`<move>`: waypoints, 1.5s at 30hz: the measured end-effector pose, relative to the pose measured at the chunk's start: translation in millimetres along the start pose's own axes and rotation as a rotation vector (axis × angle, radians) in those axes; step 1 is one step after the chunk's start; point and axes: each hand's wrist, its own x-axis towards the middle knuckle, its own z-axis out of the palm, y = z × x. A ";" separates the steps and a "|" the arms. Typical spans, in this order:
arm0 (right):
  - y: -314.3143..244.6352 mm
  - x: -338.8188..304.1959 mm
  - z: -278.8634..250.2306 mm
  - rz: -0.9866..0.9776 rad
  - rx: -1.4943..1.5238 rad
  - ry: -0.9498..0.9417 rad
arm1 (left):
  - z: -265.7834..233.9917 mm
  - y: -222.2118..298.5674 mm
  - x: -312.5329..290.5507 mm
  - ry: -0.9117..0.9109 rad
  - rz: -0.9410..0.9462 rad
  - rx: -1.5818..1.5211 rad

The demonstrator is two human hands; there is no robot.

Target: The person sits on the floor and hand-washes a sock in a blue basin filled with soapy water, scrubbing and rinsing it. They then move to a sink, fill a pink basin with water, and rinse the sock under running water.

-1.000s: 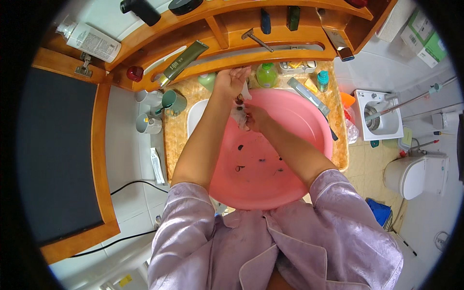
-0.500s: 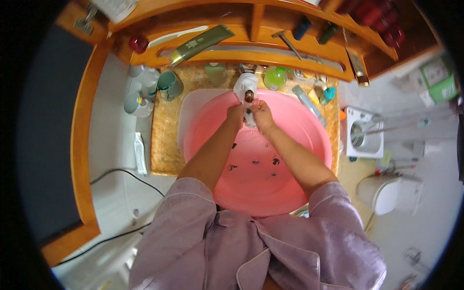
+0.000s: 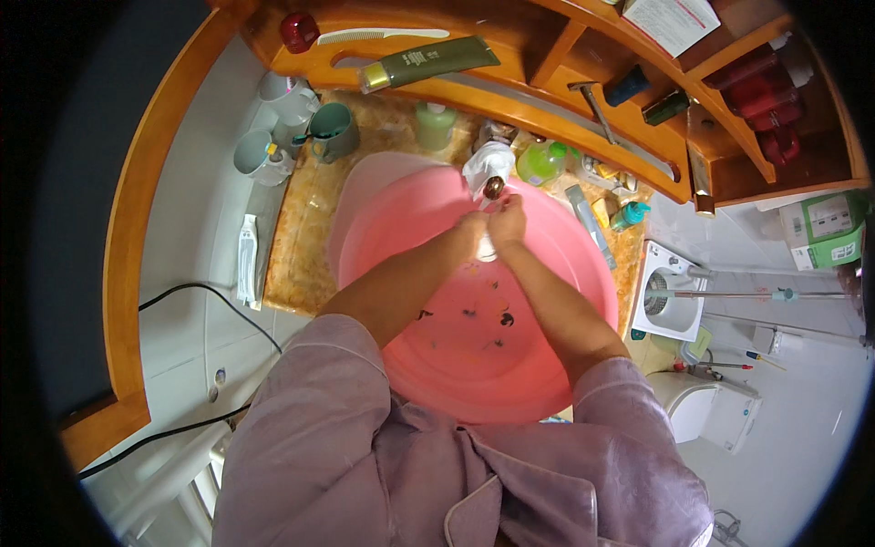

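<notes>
A small white cloth (image 3: 487, 248) hangs below my hands, mostly hidden by them. My left hand (image 3: 471, 228) is closed on it, and my right hand (image 3: 508, 219) grips it close alongside. Both hands are just under the tap (image 3: 493, 188), which has white fabric (image 3: 488, 164) wrapped around its upper part. Beneath them is a large pink basin (image 3: 474, 383). Several small dark scraps (image 3: 507, 319) and some yellowish bits lie on its bottom.
On the countertop (image 3: 296, 255) stand a green mug (image 3: 334, 129), a pale green bottle (image 3: 435, 126) and a bright green bottle (image 3: 541, 162). A wooden shelf (image 3: 547, 118) overhangs the back, holding a dark green tube (image 3: 433, 62), a comb (image 3: 383, 35) and a razor (image 3: 594, 111).
My hands have drawn together and turned, closing over the cloth, so less of it shows. The view has shifted, bringing more of the right-hand shelf into sight.
</notes>
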 end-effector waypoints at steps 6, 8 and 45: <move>8.1 12.2 1.2 0.122 -0.154 -0.034 | -0.4 -0.5 -1.3 -0.038 -0.025 -0.037; 17.0 12.7 8.0 0.016 0.059 0.002 | -6.9 11.0 -0.1 -0.087 -0.041 -0.058; 67.3 -2.4 47.8 0.365 0.257 -0.230 | -30.6 -15.6 1.2 -0.219 -0.144 -0.300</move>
